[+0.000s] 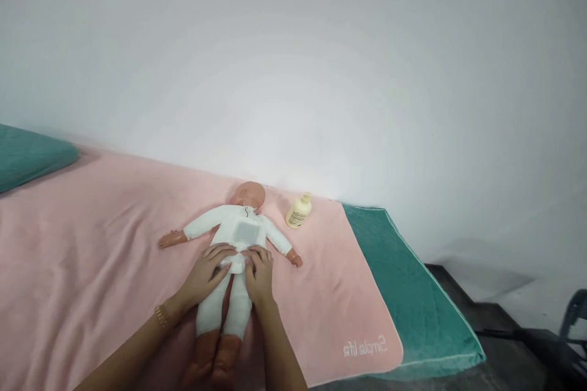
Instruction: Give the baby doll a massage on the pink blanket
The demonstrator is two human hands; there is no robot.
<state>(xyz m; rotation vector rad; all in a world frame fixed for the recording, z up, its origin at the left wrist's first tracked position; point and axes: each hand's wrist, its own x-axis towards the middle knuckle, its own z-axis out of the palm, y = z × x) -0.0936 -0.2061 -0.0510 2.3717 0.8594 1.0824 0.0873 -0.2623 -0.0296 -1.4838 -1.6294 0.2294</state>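
A baby doll [241,223] in a white long-sleeved suit lies on its back on a pink blanket [321,293]. Its arms are spread, its head points toward the wall, and a grey patch [247,233] shows on its chest. My left hand [211,270], with a bracelet at the wrist, rests on the doll's left-of-view waist, fingers extended across the belly and thumb apart. Opposite it, my right hand [259,272] lies on the other side of the waist with its fingers bent over the belly. The fingertips nearly meet. Whether they pinch any cloth cannot be made out.
A cream bottle [298,211] with printed text stands right of the doll's head. Green bedding [403,281] shows beyond the blanket's right edge, and a green pillow [32,156] lies at far left. A white wall [293,73] borders the bed. Part of a dark chair [573,311] is at right.
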